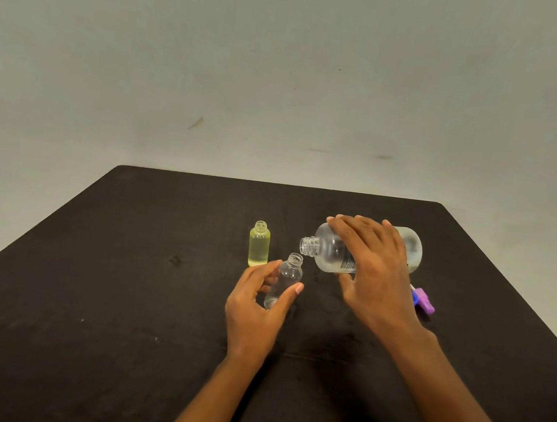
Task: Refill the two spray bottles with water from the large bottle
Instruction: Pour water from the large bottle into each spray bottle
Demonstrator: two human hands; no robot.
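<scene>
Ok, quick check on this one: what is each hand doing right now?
Left hand: closed around the small clear plastic spray bottle, uncapped, on the table.
Right hand: gripping the large clear plastic bottle, tipped towards it.

Single head-worn view, forward and down toward 12 o'clock, close above the black table (113,276).

Soft, even, slightly dim light — faint shadows on the dark desk (116,258); wide-angle bending at edges, mild softness.

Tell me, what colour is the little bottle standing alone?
Pale yellow little bottle, seen in the head view.
</scene>
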